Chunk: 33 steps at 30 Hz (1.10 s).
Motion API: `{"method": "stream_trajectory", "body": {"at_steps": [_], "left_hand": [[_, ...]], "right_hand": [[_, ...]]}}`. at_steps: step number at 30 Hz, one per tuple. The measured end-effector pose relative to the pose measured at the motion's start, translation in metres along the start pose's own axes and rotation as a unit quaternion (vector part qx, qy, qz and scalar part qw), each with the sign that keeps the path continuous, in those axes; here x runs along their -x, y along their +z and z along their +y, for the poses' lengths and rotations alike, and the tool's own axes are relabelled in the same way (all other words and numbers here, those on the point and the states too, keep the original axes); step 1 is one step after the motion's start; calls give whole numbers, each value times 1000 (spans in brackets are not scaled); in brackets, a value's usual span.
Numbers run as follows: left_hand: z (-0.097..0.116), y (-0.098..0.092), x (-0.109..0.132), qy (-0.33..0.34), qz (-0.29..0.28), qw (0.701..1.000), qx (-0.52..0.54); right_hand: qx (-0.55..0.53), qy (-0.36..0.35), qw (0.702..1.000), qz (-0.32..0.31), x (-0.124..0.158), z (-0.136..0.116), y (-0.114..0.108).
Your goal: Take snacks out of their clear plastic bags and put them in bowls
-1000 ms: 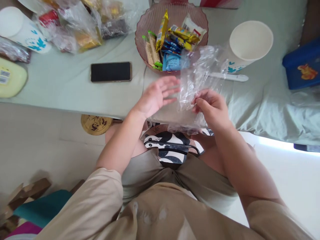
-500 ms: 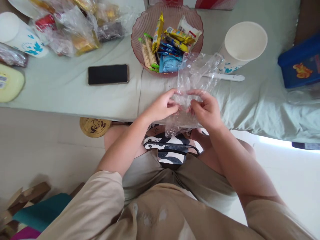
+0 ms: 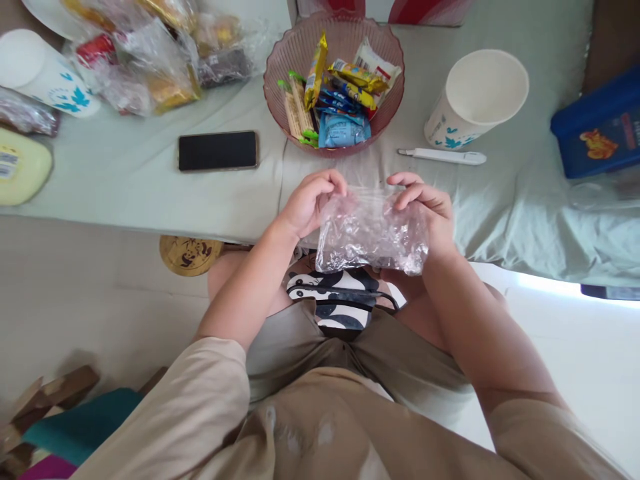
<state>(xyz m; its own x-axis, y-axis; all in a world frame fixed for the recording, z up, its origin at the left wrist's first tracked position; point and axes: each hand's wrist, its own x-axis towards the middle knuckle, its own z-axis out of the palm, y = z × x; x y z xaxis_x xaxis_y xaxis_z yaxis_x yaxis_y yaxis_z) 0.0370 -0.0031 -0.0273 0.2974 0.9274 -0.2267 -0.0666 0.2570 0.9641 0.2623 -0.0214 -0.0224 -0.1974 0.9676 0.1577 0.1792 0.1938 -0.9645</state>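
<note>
Both my hands hold a crumpled clear plastic bag point(image 3: 370, 230) stretched between them, over the near edge of the table. My left hand point(image 3: 307, 200) grips the bag's left end with curled fingers. My right hand point(image 3: 425, 207) grips its right end the same way. The bag hangs down toward my lap, above a black-and-white panda-print pouch point(image 3: 340, 300). Just beyond my hands stands a pink ribbed bowl point(image 3: 285, 60) filled with several wrapped snacks.
A black phone point(image 3: 217, 151) lies left of the bowl. A white paper cup point(image 3: 475, 100) and a white pen point(image 3: 443, 156) sit to the right, a blue box point(image 3: 595, 127) farther right. Bagged snacks point(image 3: 150, 53) and another cup point(image 3: 40, 77) crowd the back left. A green cloth point(image 3: 125, 180) covers the table.
My left hand, open a second ago, closed on the bag. Both hands pulled apart and folded the bag down toward me, so it no longer stands up before the bowl.
</note>
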Motion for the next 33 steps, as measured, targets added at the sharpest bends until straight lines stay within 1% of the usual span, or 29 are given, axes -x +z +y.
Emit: {"method": "stream_trajectory", "body": {"at_steps": [2,3,5,7,11,13,14,17,20,21,23,25,26,28,30,33], "left_hand": [[2,0,0,-4,-11,1000,-8],[2,-1,0,-5,-10,1000,-18],[1,-1,0,4,1,999,-49],[-1,-2,1,27,15,996,-88],[-6,-5,2,79,59,985,-145],[-8,-7,3,87,69,983,-146],[-8,-8,4,87,65,984,-142],[-10,-9,7,72,29,989,-126],[-12,-8,10,56,9,991,-123],[-11,-8,10,57,11,991,-121],[-10,-9,10,65,22,992,-110],[-7,-9,10,69,25,993,-92],[-6,-9,11,65,21,994,-83],[-2,-9,12,37,3,997,-68],[1,-8,14,4,-11,998,-69],[3,-5,16,-18,-10,996,-85]], "right_hand": [[8,0,1000,0,-1,3,0],[2,11,1000,2,-1,5,1],[-33,47,998,10,-1,10,3],[-49,72,996,9,-2,15,6],[18,63,998,-19,0,23,10],[33,56,998,-13,2,22,11],[38,51,998,-6,2,21,11],[37,33,998,26,1,17,12],[2,39,998,50,-2,14,12],[-15,50,998,45,-3,12,12],[-36,80,996,14,-3,7,12],[-36,113,993,-21,-3,1,13],[-34,126,991,-29,-2,-2,13],[-38,138,990,-20,-1,-7,15],[-48,135,990,1,0,-9,17],[-42,134,990,9,0,-8,17]]}}
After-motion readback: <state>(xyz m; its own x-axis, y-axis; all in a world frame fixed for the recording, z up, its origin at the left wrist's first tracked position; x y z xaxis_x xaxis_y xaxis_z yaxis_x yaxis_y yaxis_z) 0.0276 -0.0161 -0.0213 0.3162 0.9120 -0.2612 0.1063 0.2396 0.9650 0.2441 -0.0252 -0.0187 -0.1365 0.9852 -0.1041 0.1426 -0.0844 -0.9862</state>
